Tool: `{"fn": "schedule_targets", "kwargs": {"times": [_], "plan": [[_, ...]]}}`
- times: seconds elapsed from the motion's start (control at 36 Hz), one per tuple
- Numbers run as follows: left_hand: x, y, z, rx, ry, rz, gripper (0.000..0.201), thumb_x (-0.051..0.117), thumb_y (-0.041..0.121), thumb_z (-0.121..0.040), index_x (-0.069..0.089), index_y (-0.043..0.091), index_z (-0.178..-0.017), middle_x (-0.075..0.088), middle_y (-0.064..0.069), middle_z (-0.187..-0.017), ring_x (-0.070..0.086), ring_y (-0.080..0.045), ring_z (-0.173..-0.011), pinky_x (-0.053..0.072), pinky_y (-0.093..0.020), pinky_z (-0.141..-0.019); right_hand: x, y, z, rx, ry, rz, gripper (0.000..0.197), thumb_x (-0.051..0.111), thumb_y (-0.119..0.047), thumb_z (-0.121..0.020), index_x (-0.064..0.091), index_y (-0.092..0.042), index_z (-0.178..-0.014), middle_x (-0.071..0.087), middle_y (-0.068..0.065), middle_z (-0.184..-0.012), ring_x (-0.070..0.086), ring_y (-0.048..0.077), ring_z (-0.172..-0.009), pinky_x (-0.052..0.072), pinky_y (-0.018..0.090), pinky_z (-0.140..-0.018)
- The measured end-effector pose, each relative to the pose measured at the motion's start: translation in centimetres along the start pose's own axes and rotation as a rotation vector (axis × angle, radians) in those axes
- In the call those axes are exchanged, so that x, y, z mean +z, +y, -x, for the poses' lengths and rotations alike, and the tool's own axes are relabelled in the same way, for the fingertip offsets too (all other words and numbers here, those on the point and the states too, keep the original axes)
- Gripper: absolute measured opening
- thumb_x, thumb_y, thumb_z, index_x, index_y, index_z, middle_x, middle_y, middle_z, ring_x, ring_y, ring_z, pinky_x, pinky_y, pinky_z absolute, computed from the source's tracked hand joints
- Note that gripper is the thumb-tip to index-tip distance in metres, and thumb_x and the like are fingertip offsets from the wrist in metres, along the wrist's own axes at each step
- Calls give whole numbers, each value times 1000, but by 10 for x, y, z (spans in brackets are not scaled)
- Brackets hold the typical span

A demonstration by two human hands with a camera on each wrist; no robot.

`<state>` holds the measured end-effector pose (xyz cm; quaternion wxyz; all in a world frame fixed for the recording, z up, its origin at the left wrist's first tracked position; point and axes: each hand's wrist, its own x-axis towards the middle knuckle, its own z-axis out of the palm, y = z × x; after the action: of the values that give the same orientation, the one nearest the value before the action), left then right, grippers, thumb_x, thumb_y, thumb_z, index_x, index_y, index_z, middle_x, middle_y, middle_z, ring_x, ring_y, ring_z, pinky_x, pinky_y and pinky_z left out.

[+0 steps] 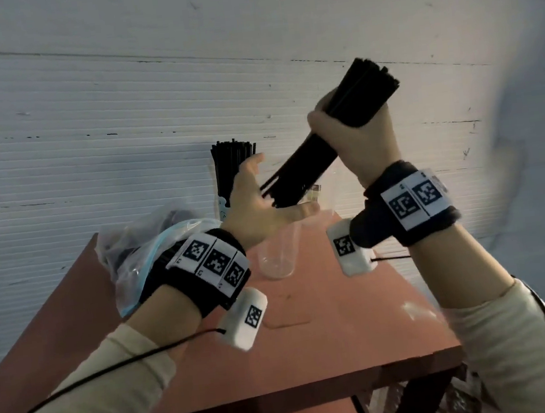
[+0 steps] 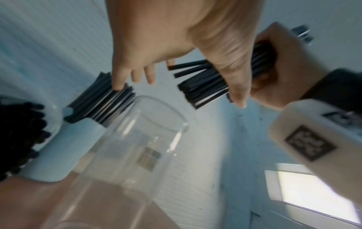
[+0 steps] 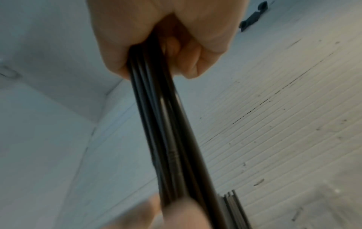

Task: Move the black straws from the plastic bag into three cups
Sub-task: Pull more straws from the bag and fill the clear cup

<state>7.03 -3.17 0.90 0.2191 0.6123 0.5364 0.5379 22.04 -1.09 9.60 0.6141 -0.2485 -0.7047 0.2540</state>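
Observation:
My right hand point(image 1: 354, 129) grips a thick bundle of black straws point(image 1: 306, 158) in the air above the table, tilted down to the left. My left hand point(image 1: 257, 204) is open with spread fingers at the bundle's lower ends; the thumb point(image 2: 235, 80) lies across them. Below stands an empty clear cup point(image 1: 278, 256) point(image 2: 137, 139). A pale cup point(image 2: 78, 139) at the back holds several upright straws point(image 1: 232, 163). The plastic bag point(image 1: 140, 252) lies at the left with dark straws point(image 2: 19, 131) inside. In the right wrist view the fist point(image 3: 166, 46) wraps the bundle point(image 3: 172, 139).
The reddish-brown table point(image 1: 330, 335) has its near edge at the bottom and its right edge close under my right wrist. A ribbed white wall point(image 1: 117, 105) stands right behind it. A faint clear shape with a label point(image 1: 313, 191) shows behind my left thumb.

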Motion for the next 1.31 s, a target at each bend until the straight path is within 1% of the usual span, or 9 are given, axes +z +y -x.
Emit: {"fn": "schedule_targets", "kwargs": {"times": [0.19, 0.28, 0.61, 0.78, 0.89, 1.03, 1.14, 1.22, 1.31], "plan": [[0, -32, -32, -240, -94, -107, 109, 88, 40, -63, 25, 14, -148, 42, 0, -146, 41, -17, -134, 34, -25, -101, 18, 33, -36, 109, 68, 162, 23, 67, -17, -74, 60, 5, -77, 57, 3, -68, 55, 9, -59, 49, 25, -56], [-3, -36, -31, -232, -90, -165, 97, 87, 44, -65, 36, 16, -142, 48, 3, -138, 47, -13, -124, 38, -26, -100, 26, 51, -39, 189, -13, 241, 22, 68, -20, -74, 52, -7, -67, 51, 2, -63, 51, 13, -58, 46, 27, -54], [-1, -44, -30, -242, -89, -173, 96, 87, 52, -58, 44, 23, -138, 55, 7, -132, 54, -13, -119, 45, -39, -105, 37, 82, -27, 518, -680, 550, 33, 76, -41, -78, 66, -10, -86, 66, 2, -69, 58, 11, -54, 46, 20, -49], [-1, -44, -26, -232, -90, -141, 98, 87, 54, -56, 44, 21, -138, 59, 7, -129, 56, -12, -118, 44, -35, -106, 28, 72, -19, 449, -603, 670, 55, 74, -57, -73, 65, -10, -99, 72, 3, -89, 65, 13, -70, 49, 23, -63], [1, -39, -24, -233, -119, -203, 105, 84, 51, -66, 30, 15, -149, 47, -2, -145, 46, -19, -132, 37, -32, -108, 22, 65, -10, 334, -449, 748, 89, 69, -67, -70, 45, -13, -136, 53, 4, -132, 52, 19, -118, 43, 31, -92], [-5, -41, -16, -265, -123, -234, 119, 85, 35, -71, 3, 12, -155, 23, -4, -160, 25, -20, -146, 23, -34, -118, 21, 53, 5, 70, -168, 698, 70, 68, -56, -78, 47, -14, -130, 47, 5, -128, 42, 22, -121, 40, 36, -101], [-29, -44, -9, -175, 28, -204, 73, 77, 15, -79, 41, 19, -142, 52, -6, -137, 53, -20, -122, 42, -36, -106, 31, 42, 25, -208, -111, 559, 25, 65, -32, -85, 57, -12, -99, 56, 1, -94, 52, 16, -86, 45, 25, -77], [-58, -40, -1, -73, 85, -247, 23, 65, 14, -82, 61, 29, -100, 66, 1, -107, 63, -16, -99, 46, -28, -92, 47, 38, 44, -248, -303, 494, 11, 64, -23, -87, 60, -13, -89, 59, -4, -80, 52, 10, -70, 41, 17, -65], [-88, -39, 11, -64, 139, -305, 11, 62, 21, -78, 60, 31, -81, 66, 6, -90, 63, -16, -87, 46, -28, -84, 64, 39, 61, -122, -647, 520, 22, 63, -34, -91, 65, -16, -103, 65, -5, -93, 57, 7, -80, 40, 9, -68]]}}
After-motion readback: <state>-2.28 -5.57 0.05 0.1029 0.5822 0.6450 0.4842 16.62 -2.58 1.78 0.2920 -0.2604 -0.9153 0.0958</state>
